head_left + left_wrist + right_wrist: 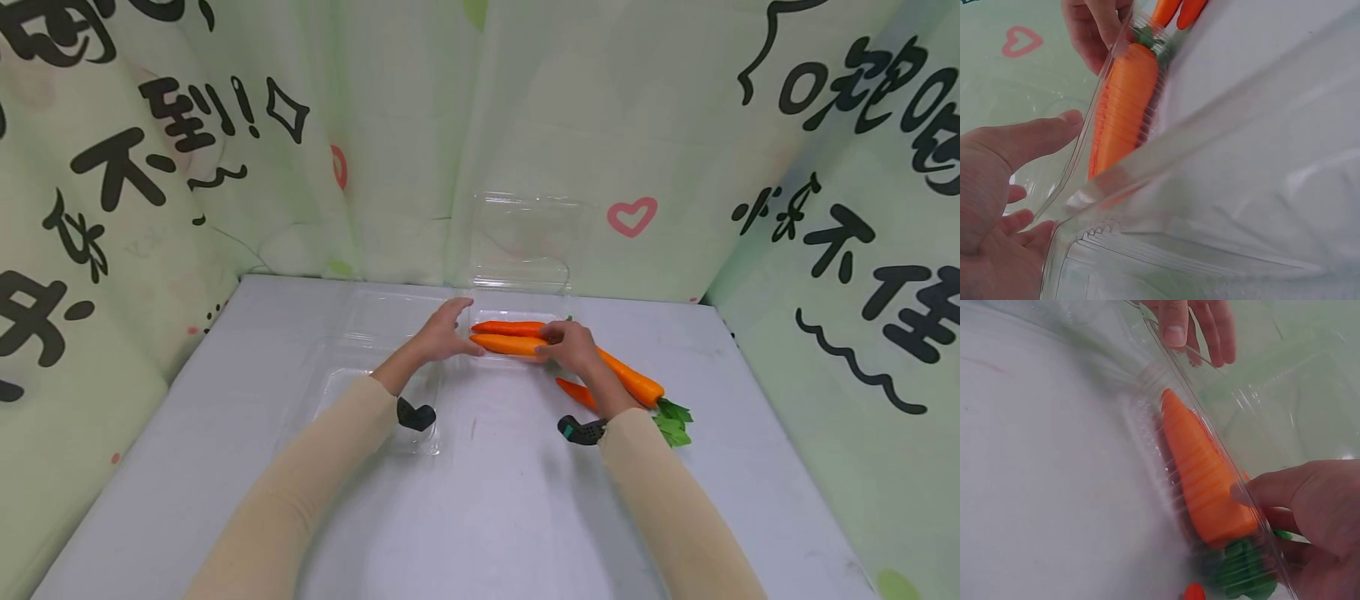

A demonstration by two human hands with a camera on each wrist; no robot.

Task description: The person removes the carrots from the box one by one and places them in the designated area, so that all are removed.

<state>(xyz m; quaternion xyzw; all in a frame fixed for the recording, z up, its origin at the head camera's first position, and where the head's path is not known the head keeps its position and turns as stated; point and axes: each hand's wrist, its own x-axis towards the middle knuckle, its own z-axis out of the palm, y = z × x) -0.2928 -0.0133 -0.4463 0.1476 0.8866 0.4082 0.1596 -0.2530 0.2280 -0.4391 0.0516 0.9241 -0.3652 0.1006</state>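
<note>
- Front carrot (507, 344) lies in the clear box (517, 302), centre of the frame, long axis left-to-right, tip leftward.
- Right grip (572, 344) is nearer, at its stem end; whether it pinches, I can't tell.
- Left grip (442, 333), loosely spread, near the tip.

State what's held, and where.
The right hand touches the front carrot near its leafy end; whether it grips cannot be told. The left hand shows no hold.

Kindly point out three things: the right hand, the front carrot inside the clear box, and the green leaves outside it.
Right hand (573, 345): head view, on the back of the hand.
Front carrot (1200, 478): right wrist view, on the middle of its body.
Green leaves (672, 429): head view, on the lower leaf.
</note>
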